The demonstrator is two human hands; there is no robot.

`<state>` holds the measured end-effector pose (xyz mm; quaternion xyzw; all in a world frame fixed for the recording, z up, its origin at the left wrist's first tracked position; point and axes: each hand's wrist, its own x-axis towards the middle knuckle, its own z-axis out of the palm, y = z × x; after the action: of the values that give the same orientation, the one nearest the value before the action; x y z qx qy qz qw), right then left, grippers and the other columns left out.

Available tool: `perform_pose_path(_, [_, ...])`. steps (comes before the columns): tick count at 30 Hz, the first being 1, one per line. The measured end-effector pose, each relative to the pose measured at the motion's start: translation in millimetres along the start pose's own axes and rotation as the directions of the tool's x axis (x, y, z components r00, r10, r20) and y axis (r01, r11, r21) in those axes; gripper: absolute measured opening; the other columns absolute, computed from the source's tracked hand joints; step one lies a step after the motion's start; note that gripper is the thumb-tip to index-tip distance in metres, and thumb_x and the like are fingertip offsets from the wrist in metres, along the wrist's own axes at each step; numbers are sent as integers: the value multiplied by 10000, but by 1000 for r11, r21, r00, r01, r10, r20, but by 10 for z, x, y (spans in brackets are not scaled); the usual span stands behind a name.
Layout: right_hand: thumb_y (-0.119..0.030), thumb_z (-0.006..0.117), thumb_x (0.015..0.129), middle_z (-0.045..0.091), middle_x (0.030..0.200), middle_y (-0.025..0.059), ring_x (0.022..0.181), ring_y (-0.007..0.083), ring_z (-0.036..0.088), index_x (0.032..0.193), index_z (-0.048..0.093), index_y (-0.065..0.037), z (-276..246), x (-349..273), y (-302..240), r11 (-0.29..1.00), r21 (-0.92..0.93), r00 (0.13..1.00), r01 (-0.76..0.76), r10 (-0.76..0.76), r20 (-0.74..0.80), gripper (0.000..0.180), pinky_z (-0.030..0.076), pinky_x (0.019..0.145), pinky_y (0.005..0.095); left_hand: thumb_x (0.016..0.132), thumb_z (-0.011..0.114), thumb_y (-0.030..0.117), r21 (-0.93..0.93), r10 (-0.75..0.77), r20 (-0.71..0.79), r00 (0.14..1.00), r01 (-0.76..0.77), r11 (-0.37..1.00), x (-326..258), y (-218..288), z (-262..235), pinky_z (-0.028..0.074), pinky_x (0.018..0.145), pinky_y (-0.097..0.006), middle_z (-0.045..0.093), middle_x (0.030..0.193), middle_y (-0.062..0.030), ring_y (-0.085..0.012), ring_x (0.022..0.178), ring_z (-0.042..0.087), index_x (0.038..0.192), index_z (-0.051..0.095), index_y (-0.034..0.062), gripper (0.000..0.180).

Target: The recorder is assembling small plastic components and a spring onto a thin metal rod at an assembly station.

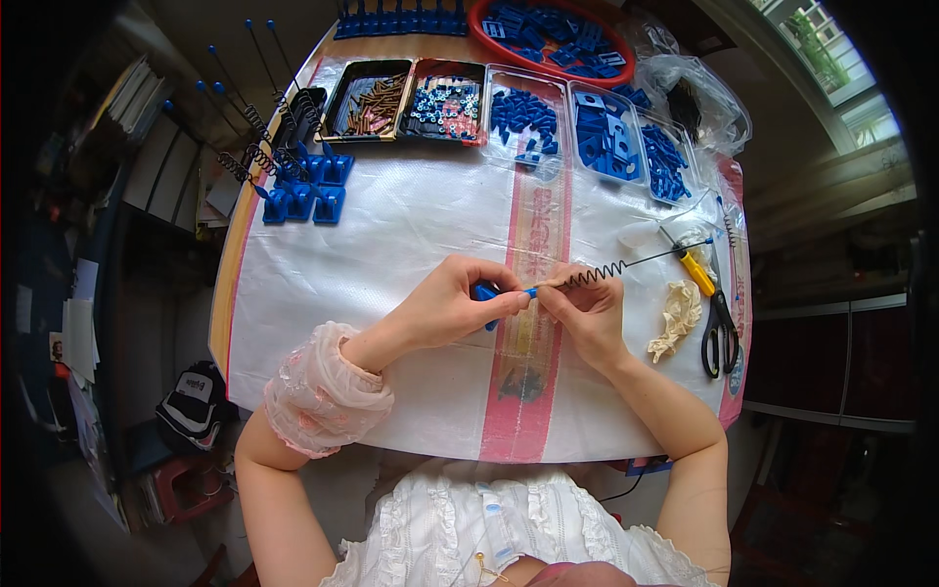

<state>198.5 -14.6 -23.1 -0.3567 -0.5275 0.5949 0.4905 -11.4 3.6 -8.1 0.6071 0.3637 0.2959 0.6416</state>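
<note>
1. Head view: we've got both hands mid-table over the white woven sheet [391, 220], working close together.
2. Our left hand [442, 305]: thumb and index pinching a blue plastic part [483, 292]. Fingers cover most of it; a narrow blue end sticks out toward the right.
3. Our right hand [592, 318]: thumb and fingers gripping the near end of a black spring rod [599, 273]. Coil starts at the fingers; straight section runs right and slightly up to a blue ball tip [709, 241].
4. Joint sits between the two hands. We can't tell if rod and part are engaged; fingertips hide it.
5. Right of our right hand: cream crumpled glove-like item [675, 321], yellow-handled tool [696, 274], black-handled scissors [721, 338].
6. Far left of sheet: cluster of blue bases [328, 205], several carrying coiled rods with blue balls.
7. Far edge, left to right: brass-coloured screws [379, 106] and small blue-and-silver parts [445, 103] in black trays [355, 84], then three clear trays [496, 145] of blue plastic pieces [523, 112].
8. Behind those: red basin [476, 29] holding more blue parts; clear plastic bag [729, 112] just right of it.
</note>
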Motion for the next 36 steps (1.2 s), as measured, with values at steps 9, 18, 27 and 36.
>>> perform_pose_path(9, [73, 655, 851, 631, 792, 33, 708, 82, 594, 861, 675, 16, -9, 2, 15, 1000, -9, 1000, 12, -12, 10, 61, 458, 605, 220, 877, 696, 203, -19, 14, 19, 1000, -14, 1000, -2, -25, -15, 373, 508, -182, 594, 704, 45, -18, 598, 497, 885, 693, 27, 177])
perform_pose_path(18, [64, 654, 856, 639, 805, 40, 716, 87, 604, 870, 668, 18, 7, -9, 5, 1000, -10, 1000, 18, -18, 14, 50, 471, 604, 216, 877, 688, 202, 0, -31, 1, 1000, 31, 1000, 5, 9, 1, 412, 581, -193, 615, 720, 33, -26, 657, 515, 845, 697, 25, 180])
perform_pose_path(27, [63, 662, 851, 642, 818, 45, 724, 88, 609, 883, 669, 21, -5, -13, 27, 1000, -12, 1000, 16, -16, 6, 54, 485, 600, 220, 865, 694, 164, 27, -4, 4, 1000, 4, 1000, -4, -39, 1, 403, 556, -188, 600, 714, 45, -18, 639, 501, 853, 687, 25, 140])
perform_pose_path(36, [67, 663, 849, 635, 810, 37, 720, 84, 603, 878, 669, 22, -17, -9, 42, 1000, -5, 1000, 24, -24, 11, 54, 479, 598, 216, 845, 695, 110, 41, 15, 4, 1000, -15, 999, -12, -16, 7, 387, 552, -179, 593, 720, 57, -3, 643, 490, 862, 683, 31, 81])
